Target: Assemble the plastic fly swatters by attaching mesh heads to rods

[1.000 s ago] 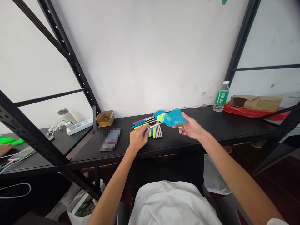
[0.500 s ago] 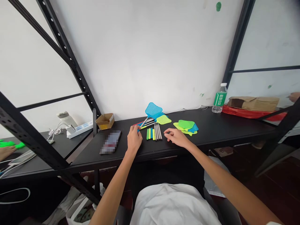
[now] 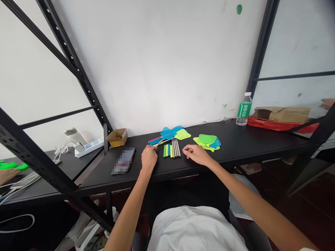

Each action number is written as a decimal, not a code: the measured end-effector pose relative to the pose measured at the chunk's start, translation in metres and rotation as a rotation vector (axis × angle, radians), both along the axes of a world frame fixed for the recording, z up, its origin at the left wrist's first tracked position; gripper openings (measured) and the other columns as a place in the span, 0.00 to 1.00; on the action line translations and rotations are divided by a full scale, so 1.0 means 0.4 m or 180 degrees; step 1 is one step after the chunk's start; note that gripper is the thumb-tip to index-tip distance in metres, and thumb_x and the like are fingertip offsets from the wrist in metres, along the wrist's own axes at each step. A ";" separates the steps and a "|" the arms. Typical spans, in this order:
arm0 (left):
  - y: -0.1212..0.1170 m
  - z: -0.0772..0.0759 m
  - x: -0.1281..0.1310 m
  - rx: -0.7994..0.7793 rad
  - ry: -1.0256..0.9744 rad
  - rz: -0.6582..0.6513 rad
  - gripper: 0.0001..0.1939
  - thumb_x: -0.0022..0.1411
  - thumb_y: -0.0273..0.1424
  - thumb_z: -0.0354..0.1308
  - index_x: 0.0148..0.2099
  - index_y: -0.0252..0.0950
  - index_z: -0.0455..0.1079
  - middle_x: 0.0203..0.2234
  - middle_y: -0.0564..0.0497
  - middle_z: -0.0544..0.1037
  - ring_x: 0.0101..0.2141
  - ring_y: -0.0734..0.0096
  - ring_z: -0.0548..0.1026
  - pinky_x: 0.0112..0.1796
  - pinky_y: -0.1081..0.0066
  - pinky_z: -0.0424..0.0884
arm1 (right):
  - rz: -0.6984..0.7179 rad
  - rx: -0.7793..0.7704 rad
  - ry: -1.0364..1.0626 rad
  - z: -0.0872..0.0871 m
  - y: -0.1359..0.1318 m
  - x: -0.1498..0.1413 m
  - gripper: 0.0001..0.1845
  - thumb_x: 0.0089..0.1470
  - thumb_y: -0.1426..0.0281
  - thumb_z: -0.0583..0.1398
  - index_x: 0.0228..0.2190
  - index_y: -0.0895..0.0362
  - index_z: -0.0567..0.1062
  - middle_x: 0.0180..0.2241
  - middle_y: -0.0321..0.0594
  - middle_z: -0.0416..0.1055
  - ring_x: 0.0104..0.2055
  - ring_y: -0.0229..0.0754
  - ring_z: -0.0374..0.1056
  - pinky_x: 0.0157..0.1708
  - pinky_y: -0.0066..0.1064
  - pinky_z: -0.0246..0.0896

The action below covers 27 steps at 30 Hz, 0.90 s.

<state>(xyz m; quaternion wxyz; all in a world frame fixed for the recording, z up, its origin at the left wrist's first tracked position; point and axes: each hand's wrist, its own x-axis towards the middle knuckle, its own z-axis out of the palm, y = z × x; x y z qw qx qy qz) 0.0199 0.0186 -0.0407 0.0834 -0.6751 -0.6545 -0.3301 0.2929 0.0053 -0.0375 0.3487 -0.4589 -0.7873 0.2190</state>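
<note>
On the long black desk (image 3: 235, 146), a blue mesh swatter head (image 3: 169, 132) overlaps a lime mesh head (image 3: 182, 134), with a green-and-blue stack of mesh heads (image 3: 207, 141) just right. A row of swatter handles (image 3: 171, 150) lies between the 2 hands. The left hand (image 3: 149, 157) curls against thin shafts, its grip unclear; the right hand (image 3: 197, 155) rests open nearby. The mesh looks light and floppy, so I'd take the stiffer handles.

Swatter handles (image 3: 172, 150) obstruct the path between left hand (image 3: 149, 157) and right hand (image 3: 196, 154); narrow gap beside each hand.
</note>
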 end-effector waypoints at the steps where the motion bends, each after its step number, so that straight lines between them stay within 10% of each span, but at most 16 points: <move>1: 0.001 -0.001 0.001 -0.0030 0.0049 -0.0021 0.18 0.60 0.20 0.48 0.41 0.37 0.78 0.46 0.42 0.77 0.41 0.57 0.77 0.35 0.66 0.70 | -0.0007 0.0001 -0.0006 0.000 -0.001 0.000 0.14 0.59 0.61 0.54 0.38 0.54 0.78 0.25 0.36 0.77 0.25 0.40 0.69 0.25 0.28 0.53; 12: -0.016 0.002 0.024 0.0185 0.0432 0.0306 0.10 0.61 0.30 0.52 0.37 0.38 0.75 0.29 0.45 0.78 0.33 0.57 0.75 0.32 0.65 0.66 | -0.0016 0.0025 -0.0050 0.001 -0.003 -0.001 0.14 0.59 0.62 0.54 0.37 0.53 0.78 0.24 0.36 0.77 0.25 0.40 0.69 0.25 0.28 0.53; 27: -0.018 0.002 0.022 0.0287 0.0117 0.0119 0.11 0.62 0.31 0.52 0.39 0.39 0.76 0.40 0.43 0.77 0.41 0.54 0.74 0.34 0.66 0.68 | -0.0012 0.0165 -0.0087 -0.007 0.002 -0.002 0.13 0.59 0.63 0.55 0.35 0.53 0.78 0.24 0.36 0.76 0.26 0.41 0.71 0.27 0.29 0.56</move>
